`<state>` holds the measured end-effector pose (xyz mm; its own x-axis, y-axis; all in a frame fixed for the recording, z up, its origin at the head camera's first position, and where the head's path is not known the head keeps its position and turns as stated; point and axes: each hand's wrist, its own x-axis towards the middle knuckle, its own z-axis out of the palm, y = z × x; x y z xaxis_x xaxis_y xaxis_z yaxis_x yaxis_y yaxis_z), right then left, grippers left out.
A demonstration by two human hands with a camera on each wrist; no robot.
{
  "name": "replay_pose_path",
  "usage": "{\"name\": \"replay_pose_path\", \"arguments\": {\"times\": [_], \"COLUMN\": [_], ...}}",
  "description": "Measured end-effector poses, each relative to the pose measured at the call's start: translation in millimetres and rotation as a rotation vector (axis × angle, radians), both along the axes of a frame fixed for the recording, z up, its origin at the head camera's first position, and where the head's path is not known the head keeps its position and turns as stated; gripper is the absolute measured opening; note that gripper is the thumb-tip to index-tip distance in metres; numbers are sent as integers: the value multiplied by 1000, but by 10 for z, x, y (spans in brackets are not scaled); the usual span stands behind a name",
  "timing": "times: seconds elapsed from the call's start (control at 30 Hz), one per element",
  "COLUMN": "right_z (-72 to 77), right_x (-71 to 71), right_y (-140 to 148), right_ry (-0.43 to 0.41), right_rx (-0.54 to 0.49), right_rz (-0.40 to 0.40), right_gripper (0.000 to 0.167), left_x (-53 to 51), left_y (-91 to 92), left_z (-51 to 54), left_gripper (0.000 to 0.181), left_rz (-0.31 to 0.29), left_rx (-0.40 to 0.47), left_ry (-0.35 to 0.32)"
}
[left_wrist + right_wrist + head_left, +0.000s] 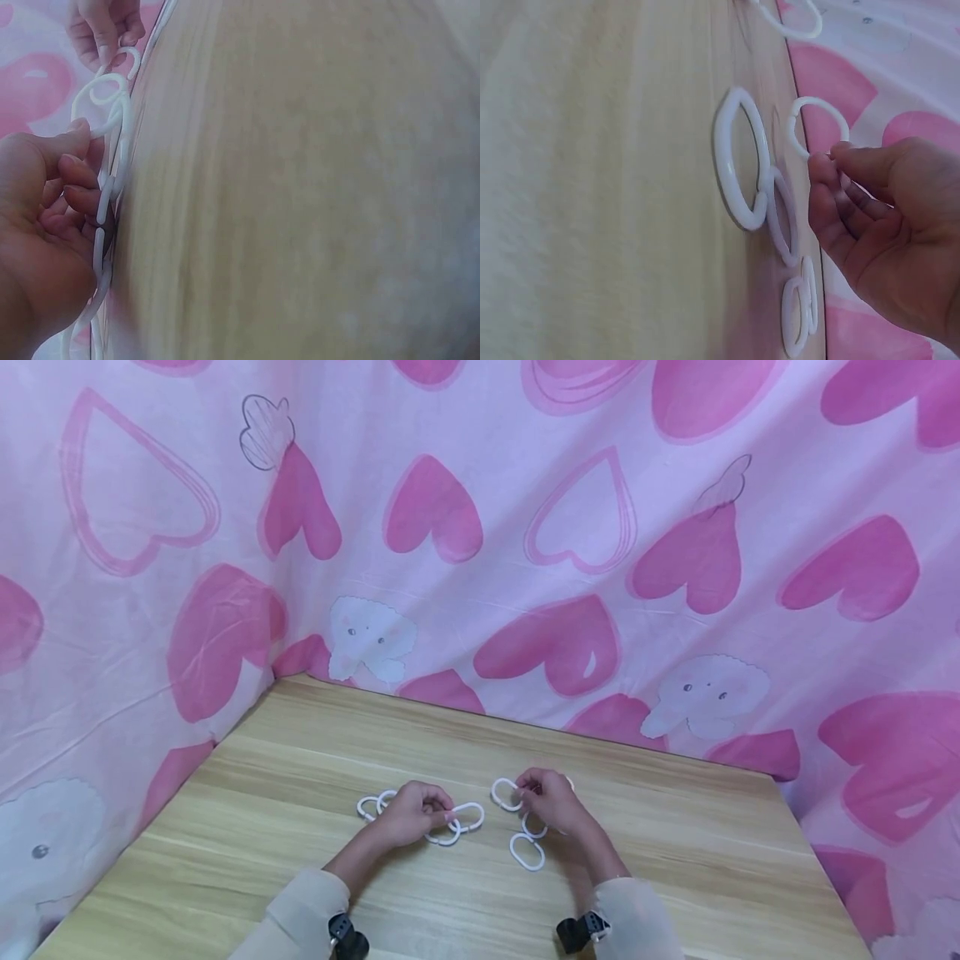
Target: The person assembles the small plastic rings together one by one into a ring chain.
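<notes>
White oval plastic links lie on the wooden table. My left hand point(408, 815) pinches one link of a joined chain between thumb and fingers; an end link point(482, 815) sticks out to its right, while more chain links point(361, 808) trail on its left. Opposite, my right hand point(557, 802) pinches a single link point(493, 792) by its edge, raised off the table. The two held parts are apart. In the right wrist view, a loose link point(724, 154) and several others point(785, 319) rest below the right hand. Parts of some links are hidden behind the hands.
The wooden table point(420, 910) meets a pink curtain point(510, 577) with heart prints along its back and left edges. Black wrist cameras point(347, 935) are strapped near both sleeves.
</notes>
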<state>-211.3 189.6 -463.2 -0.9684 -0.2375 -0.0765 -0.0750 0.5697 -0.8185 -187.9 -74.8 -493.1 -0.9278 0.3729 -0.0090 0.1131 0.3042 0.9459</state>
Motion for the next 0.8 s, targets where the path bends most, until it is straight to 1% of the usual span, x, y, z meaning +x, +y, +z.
{"name": "replay_pose_path", "arguments": {"times": [0.03,0.1,0.17,0.23,0.3,0.37,0.43,0.6,0.8], "right_z": [2,-4,-21,-45,-65,-82,-87,-96,-105], "right_x": [23,63,96,129,168,212,256,329,382], "right_y": [-8,-26,-44,-60,-73,-91,-117,-170,-187], "right_ry": [0,-20,-44,-54,-89,-102,-126,-158,-151], "right_rx": [-16,-58,-93,-120,-159,-185,-206,-216,-237], "right_rz": [2,-9,-25,-37,-47,-48,-57,-89,-83], "right_gripper": [11,16,21,26,29,31,31,27,28], "left_x": [3,9,10,0,-5,-15,-16,-15,-26], "left_y": [-2,-12,-16,-12,-2,5,4,-10,-2], "left_z": [1,-4,-8,-16,-19,-23,-28,-32,-37], "left_gripper": [6,6,6,6,8,9,10,11,9], "left_rz": [-1,-14,-15,-10,3,11,12,4,21], "left_rx": [4,8,14,10,11,10,14,27,21], "left_ry": [2,33,39,29,7,-15,-21,-11,-29]}}
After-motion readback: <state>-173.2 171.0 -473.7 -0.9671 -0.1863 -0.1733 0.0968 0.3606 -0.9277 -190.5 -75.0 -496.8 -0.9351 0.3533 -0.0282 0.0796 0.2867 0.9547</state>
